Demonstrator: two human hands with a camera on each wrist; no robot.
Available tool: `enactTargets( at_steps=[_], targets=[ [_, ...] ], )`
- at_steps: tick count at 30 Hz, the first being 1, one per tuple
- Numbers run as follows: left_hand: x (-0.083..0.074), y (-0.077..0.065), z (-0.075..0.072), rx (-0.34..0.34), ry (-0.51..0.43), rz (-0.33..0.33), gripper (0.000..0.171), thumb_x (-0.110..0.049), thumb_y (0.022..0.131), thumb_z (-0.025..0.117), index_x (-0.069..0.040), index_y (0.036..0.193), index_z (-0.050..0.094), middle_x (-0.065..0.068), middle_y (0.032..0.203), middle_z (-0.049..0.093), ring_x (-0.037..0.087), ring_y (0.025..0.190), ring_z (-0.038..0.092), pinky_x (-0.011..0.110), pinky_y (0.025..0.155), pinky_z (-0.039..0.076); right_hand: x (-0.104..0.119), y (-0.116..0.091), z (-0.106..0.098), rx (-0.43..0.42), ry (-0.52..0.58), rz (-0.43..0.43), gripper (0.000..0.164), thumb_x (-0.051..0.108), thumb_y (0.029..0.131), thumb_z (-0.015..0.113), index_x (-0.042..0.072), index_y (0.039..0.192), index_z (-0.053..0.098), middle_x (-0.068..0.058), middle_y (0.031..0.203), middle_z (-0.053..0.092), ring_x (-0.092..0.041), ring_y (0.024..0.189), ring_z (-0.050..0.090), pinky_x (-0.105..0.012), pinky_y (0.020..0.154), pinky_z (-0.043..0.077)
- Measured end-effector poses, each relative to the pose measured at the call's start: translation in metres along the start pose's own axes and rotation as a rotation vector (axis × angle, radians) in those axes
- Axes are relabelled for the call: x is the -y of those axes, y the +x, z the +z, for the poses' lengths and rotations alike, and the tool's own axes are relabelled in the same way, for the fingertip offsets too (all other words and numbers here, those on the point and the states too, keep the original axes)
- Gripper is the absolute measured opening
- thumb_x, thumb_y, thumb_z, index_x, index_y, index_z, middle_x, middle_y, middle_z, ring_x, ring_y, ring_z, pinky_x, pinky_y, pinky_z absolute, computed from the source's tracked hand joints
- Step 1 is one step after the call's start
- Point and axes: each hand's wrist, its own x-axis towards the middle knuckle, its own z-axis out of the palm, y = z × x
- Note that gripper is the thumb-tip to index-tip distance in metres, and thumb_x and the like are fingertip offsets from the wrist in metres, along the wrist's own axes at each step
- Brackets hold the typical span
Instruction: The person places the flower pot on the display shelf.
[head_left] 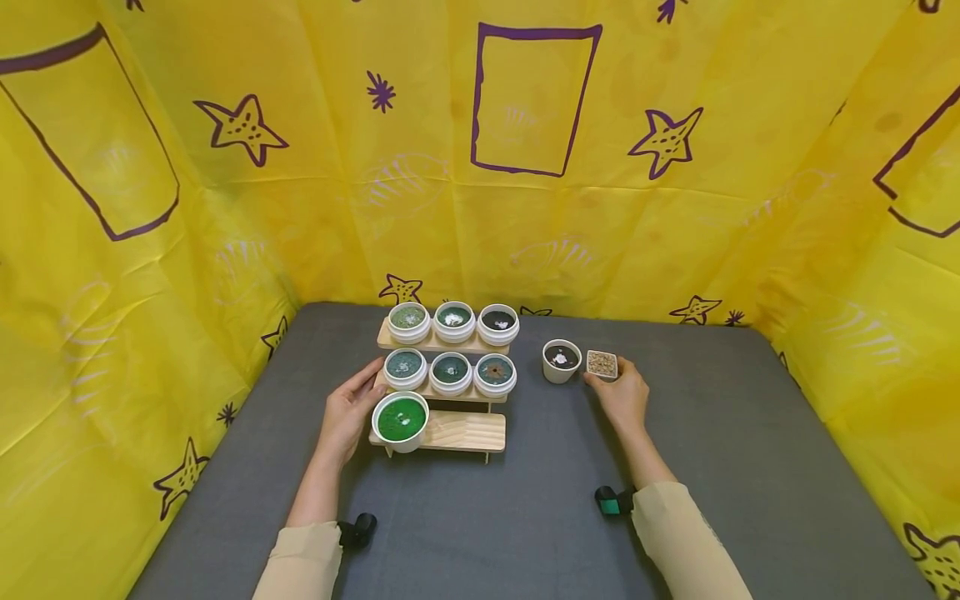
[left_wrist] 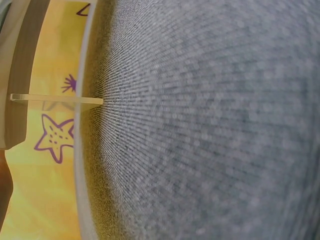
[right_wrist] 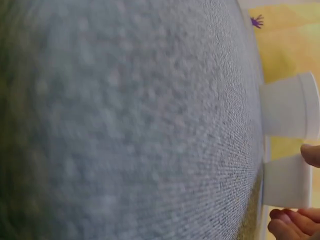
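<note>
My left hand [head_left: 348,414] grips the left end of the tiered wooden stand [head_left: 468,431] at its middle shelf, beside a white pot [head_left: 405,368] with a grey-green top. A larger white pot with a bright green top [head_left: 401,419] stands at the left of the bottom shelf. On the right, my right hand [head_left: 624,396] pinches a small square white pot with beige grains [head_left: 602,364]; in the right wrist view the thumb [right_wrist: 311,155] and fingertips lie on opposite sides of this pot [right_wrist: 287,182]. A round white pot with a dark top [head_left: 561,360] stands just left of it.
Three round white pots stand on the top shelf, among them a dark-topped one [head_left: 498,323]. Three more line the middle shelf, the rightmost with a brown mark [head_left: 495,375]. Grey cloth covers the table [head_left: 510,517]; yellow patterned fabric [head_left: 450,217] encloses its back and sides.
</note>
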Motion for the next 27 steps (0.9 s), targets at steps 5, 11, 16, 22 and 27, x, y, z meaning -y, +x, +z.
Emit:
enactTargets(
  at_steps=[5,11,16,22,27],
  targets=[
    [-0.0017,0.0000,0.0005,0.001,-0.006,-0.011,0.054,-0.002,0.094,0.064,0.008,0.143,0.045,-0.026,0.118,0.061,0.012,0.142,0.044,0.005,0.106,0.041,0.0008,0.0005,-0.0012,0.010,-0.014,0.007,0.070,0.031,0.077,0.081,-0.006,0.131,0.055,-0.029,0.121,0.066,-0.046,0.113,0.059,-0.057,0.098,0.047],
    [-0.0022,0.0000,0.0004,0.005,-0.006,-0.007,0.056,-0.003,0.094,0.064,0.010,0.144,0.042,-0.028,0.116,0.062,0.009,0.139,0.046,0.005,0.105,0.041,0.0016,0.0008,-0.0011,-0.002,-0.023,-0.001,0.068,0.032,0.078,0.081,-0.005,0.129,0.057,-0.028,0.117,0.067,-0.047,0.110,0.060,-0.057,0.094,0.048],
    [-0.0011,-0.0003,0.0006,-0.002,0.001,0.000,0.055,-0.004,0.094,0.065,0.008,0.143,0.044,-0.022,0.122,0.062,0.011,0.140,0.046,0.004,0.105,0.042,0.0011,0.0005,-0.0008,-0.014,-0.027,-0.013,0.065,0.031,0.079,0.080,-0.006,0.128,0.058,-0.029,0.116,0.068,-0.047,0.109,0.061,-0.057,0.093,0.048],
    [-0.0007,-0.0001,0.0003,-0.003,0.007,-0.011,0.054,-0.004,0.094,0.065,0.005,0.143,0.047,-0.024,0.121,0.061,0.015,0.143,0.043,0.005,0.106,0.041,0.0009,0.0012,-0.0008,-0.032,-0.033,-0.007,0.062,0.030,0.078,0.079,-0.006,0.126,0.060,-0.028,0.116,0.069,-0.048,0.108,0.061,-0.057,0.091,0.049],
    [-0.0010,-0.0006,0.0004,-0.004,0.003,-0.025,0.054,-0.003,0.094,0.065,0.005,0.144,0.046,-0.028,0.117,0.062,0.010,0.142,0.043,0.005,0.106,0.041,0.0000,0.0011,-0.0004,-0.048,-0.027,0.002,0.060,0.027,0.077,0.078,-0.005,0.125,0.061,-0.028,0.115,0.069,-0.048,0.106,0.062,-0.056,0.088,0.050]
  ],
)
